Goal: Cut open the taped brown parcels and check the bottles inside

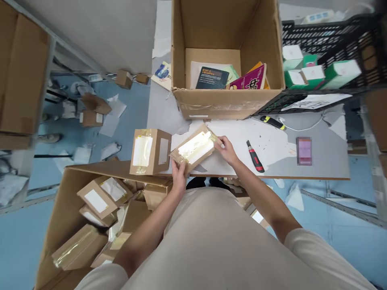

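Between my two hands is a small cardboard box (195, 150), tilted, with a white label and clear tape across its top face. My left hand (179, 176) grips its near left corner, and my right hand (226, 150) has hold of its right end. Just left of it, a second taped cardboard box (150, 152) with white labels stands on the table. To the right of my right hand lies a red and black utility knife (255, 157). Further back rests a yellow and black utility knife (273, 122).
A large open carton (226, 100) with several books stands at the back. Right of it, a black plastic crate (320, 32) holds green and white boxes. Below left, a big carton (54, 217) contains several taped parcels. The table's front edge (302, 177) runs before my body.
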`<act>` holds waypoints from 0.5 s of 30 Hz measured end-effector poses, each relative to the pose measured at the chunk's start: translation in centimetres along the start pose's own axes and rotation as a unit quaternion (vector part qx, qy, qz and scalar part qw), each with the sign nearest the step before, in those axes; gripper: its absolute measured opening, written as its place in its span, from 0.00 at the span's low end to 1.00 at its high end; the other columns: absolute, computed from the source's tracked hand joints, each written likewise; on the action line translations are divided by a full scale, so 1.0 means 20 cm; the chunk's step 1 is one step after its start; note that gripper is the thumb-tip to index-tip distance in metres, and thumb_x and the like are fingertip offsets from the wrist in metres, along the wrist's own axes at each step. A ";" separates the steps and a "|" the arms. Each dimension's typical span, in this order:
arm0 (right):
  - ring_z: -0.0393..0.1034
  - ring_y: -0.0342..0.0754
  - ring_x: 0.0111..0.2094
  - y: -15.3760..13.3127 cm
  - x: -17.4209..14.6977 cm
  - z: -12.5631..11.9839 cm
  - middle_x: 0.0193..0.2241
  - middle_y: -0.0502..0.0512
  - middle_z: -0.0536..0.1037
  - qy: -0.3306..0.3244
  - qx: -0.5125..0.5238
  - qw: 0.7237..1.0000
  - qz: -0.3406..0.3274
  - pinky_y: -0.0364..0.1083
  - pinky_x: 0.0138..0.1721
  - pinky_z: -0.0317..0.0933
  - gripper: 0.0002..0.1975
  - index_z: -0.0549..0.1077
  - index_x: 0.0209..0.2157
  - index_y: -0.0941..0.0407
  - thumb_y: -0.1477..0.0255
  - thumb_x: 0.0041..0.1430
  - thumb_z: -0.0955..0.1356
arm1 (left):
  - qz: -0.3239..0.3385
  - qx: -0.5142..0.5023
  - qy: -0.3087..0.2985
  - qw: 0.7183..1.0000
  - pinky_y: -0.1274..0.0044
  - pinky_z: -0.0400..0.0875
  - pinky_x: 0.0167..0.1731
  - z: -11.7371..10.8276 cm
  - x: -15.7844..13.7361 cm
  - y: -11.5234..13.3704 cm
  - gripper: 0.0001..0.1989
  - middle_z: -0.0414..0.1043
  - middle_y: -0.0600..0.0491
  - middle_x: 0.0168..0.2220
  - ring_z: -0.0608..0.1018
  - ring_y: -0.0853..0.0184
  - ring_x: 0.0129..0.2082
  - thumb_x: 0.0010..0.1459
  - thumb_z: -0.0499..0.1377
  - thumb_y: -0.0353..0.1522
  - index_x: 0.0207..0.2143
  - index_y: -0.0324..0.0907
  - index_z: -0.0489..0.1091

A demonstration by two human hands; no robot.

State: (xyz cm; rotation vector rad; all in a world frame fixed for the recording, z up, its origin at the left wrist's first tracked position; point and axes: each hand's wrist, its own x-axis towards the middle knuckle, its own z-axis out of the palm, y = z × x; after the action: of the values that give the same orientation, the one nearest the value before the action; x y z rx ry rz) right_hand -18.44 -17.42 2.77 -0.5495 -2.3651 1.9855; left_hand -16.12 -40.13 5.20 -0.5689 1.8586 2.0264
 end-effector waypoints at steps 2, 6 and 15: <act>0.68 0.50 0.44 0.04 -0.16 -0.14 0.41 0.55 0.74 0.072 0.016 0.997 0.018 0.51 0.49 0.61 0.18 0.67 0.40 0.54 0.58 0.51 0.69 | 0.030 0.034 -0.075 0.996 0.71 0.66 0.54 0.06 0.08 0.02 0.35 0.61 0.54 0.60 0.65 0.59 0.60 0.53 0.61 0.45 0.62 0.53 0.54; 0.69 0.51 0.43 0.16 -0.44 -0.30 0.40 0.56 0.74 0.197 0.037 0.978 0.064 0.53 0.48 0.63 0.19 0.65 0.40 0.54 0.59 0.50 0.70 | 0.046 0.102 -0.225 0.968 0.67 0.59 0.59 0.25 0.22 0.02 0.38 0.59 0.51 0.62 0.63 0.58 0.61 0.53 0.62 0.43 0.64 0.49 0.52; 0.64 0.53 0.54 0.38 -0.68 -0.42 0.49 0.58 0.72 0.221 0.093 0.966 0.097 0.57 0.54 0.61 0.26 0.64 0.44 0.52 0.60 0.44 0.73 | 0.087 0.227 -0.353 0.904 0.65 0.56 0.61 0.39 0.31 -0.20 0.54 0.42 0.45 0.68 0.55 0.53 0.65 0.45 0.68 0.42 0.67 0.45 0.39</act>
State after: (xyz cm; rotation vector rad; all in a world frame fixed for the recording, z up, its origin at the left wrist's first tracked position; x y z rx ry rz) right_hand -1.82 -11.92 0.10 -1.1133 -1.9011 1.8757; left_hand -20.09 -32.05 -0.85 0.4238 1.8276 1.4919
